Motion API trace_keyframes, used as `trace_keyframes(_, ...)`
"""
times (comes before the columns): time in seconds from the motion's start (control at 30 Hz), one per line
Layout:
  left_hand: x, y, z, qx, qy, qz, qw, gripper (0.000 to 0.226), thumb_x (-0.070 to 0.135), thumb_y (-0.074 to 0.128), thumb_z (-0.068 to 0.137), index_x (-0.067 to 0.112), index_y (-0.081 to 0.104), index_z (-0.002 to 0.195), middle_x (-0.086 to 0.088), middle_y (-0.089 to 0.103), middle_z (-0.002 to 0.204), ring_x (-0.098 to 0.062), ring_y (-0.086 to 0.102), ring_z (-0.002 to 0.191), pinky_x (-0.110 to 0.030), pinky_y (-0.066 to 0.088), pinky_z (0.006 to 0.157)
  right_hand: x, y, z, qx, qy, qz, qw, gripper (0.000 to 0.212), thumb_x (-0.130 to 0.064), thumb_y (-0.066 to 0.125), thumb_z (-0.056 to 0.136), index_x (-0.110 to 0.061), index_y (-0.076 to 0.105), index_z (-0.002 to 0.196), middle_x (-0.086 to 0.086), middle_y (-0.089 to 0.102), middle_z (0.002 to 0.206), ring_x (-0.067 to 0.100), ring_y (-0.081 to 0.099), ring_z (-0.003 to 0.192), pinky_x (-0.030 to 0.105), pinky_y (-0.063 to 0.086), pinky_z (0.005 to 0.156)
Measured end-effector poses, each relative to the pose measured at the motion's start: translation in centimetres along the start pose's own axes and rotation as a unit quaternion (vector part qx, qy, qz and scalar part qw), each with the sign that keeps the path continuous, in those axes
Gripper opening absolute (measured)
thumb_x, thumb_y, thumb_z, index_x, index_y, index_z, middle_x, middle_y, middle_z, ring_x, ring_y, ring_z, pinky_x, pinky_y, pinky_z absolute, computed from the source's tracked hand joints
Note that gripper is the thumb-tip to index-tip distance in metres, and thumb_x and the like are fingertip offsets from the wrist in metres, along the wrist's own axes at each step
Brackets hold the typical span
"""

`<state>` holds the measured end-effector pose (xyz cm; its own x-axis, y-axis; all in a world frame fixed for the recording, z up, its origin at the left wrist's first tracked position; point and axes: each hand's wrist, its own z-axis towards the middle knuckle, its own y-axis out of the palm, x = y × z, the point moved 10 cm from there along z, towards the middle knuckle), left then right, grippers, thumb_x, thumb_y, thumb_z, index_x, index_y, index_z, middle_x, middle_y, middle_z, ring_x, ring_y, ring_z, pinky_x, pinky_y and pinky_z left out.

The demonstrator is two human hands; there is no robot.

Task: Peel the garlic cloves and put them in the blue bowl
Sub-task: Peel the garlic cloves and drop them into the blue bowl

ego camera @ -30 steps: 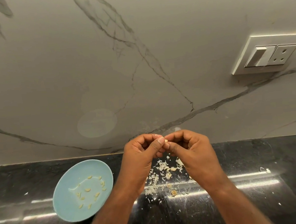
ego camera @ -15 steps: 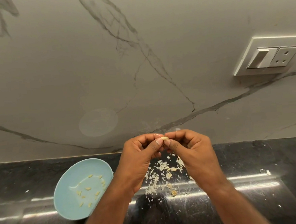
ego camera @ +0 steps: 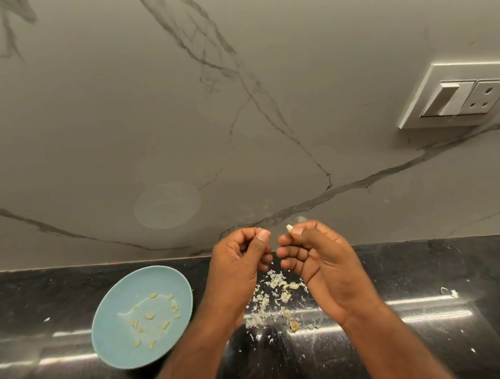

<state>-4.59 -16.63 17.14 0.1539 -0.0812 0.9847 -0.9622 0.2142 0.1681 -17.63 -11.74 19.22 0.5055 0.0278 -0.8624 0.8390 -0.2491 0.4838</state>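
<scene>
My right hand (ego camera: 315, 255) pinches a small pale garlic clove (ego camera: 289, 228) between thumb and forefinger, above the black counter. My left hand (ego camera: 239, 264) hovers just to its left with fingers curled and thumb against the forefinger; whether a scrap of skin sits in that pinch I cannot tell. The blue bowl (ego camera: 110, 326) rests on the counter to the left of my left forearm and holds several peeled cloves (ego camera: 149, 316). Under my hands lies a heap of garlic skins (ego camera: 273, 301) with a few unpeeled cloves (ego camera: 293, 324) among them.
The black stone counter (ego camera: 431, 339) runs across the bottom of the view, with stray skin flakes (ego camera: 453, 293) at the right. A marble backsplash rises behind it. A white switch and socket plate (ego camera: 461, 97) is mounted on the wall at upper right.
My hands were joined at the fingertips on the clove; now they have pulled apart, and the clove stays in my right hand.
</scene>
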Motion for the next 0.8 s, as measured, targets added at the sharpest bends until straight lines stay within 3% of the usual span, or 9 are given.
trace_keyframes(0.1, -2.9, -0.6, 0.1, 0.028, -0.055, 0.01, 0.998, 0.013, 0.018, 0.061, 0.098, 0.009, 0.07, 0.094, -0.005, 0.068, 0.072, -0.012, 0.06, 0.064, -0.022, 0.05, 0.06, 1.2, 0.1, 0.6, 0.001, 0.037, 0.072, 0.997, 0.011, -0.003, 0.063, 0.074, -0.008, 0.06, 0.084, 0.015, 0.069, 0.082, 0.021, 0.067, 0.07, 0.026, 0.058, 0.061)
trace_keyframes(0.2, -5.7, -0.7, -0.4, 0.035, -0.115, 0.004, 0.993, 0.02, 0.018, 0.052, 0.102, 0.007, 0.067, 0.096, -0.004, 0.065, 0.071, -0.011, 0.059, 0.063, -0.025, 0.047, 0.059, 3.2, 0.0, 1.3, 0.016, 0.074, 0.095, 0.993, 0.012, 0.004, 0.056, 0.085, -0.006, 0.059, 0.092, 0.014, 0.069, 0.082, 0.02, 0.067, 0.07, 0.025, 0.059, 0.063)
trace_keyframes(0.37, -6.4, -2.0, -1.0, 0.075, -0.131, -0.008, 0.989, 0.023, 0.012, 0.042, 0.1, 0.006, 0.06, 0.087, -0.005, 0.063, 0.067, -0.015, 0.056, 0.061, -0.028, 0.044, 0.057, 5.2, 0.3, 1.7, 0.018, 0.105, 0.094, 0.99, 0.012, 0.002, 0.053, 0.091, -0.006, 0.062, 0.092, 0.013, 0.068, 0.08, 0.018, 0.064, 0.068, 0.024, 0.057, 0.06)
trace_keyframes(0.53, -4.7, -3.5, -1.1, 0.118, -0.07, 0.003, 0.99, 0.03, 0.028, 0.055, 0.101, 0.009, 0.064, 0.079, -0.002, 0.064, 0.065, -0.012, 0.057, 0.061, -0.025, 0.047, 0.056, 4.9, -0.1, 1.9, 0.01, 0.057, -0.069, 0.996, 0.006, -0.002, 0.061, 0.093, 0.0, 0.064, 0.098, 0.014, 0.069, 0.08, 0.018, 0.064, 0.066, 0.026, 0.054, 0.06)
trace_keyframes(0.63, -4.0, -3.7, -1.2, 0.131, -0.049, -0.017, 0.99, 0.006, 0.01, 0.066, 0.094, 0.013, 0.07, 0.096, -0.006, 0.074, 0.082, -0.015, 0.067, 0.074, -0.023, 0.054, 0.064, 4.2, -0.4, 1.8, 0.014, 0.019, -0.158, 0.987, 0.008, -0.002, 0.066, 0.091, 0.0, 0.068, 0.099, 0.012, 0.072, 0.082, 0.018, 0.065, 0.071, 0.026, 0.055, 0.062)
trace_keyframes(0.8, -3.2, -3.0, -1.5, 0.117, -0.05, -0.093, 0.987, 0.025, 0.0, 0.07, 0.088, 0.014, 0.067, 0.108, -0.009, 0.076, 0.088, -0.014, 0.072, 0.079, -0.018, 0.054, 0.065, 3.5, -0.4, 1.5, 0.017, -0.016, -0.256, 0.967, 0.005, -0.006, 0.07, 0.091, -0.007, 0.071, 0.095, 0.008, 0.076, 0.085, 0.019, 0.071, 0.076, 0.027, 0.057, 0.069)
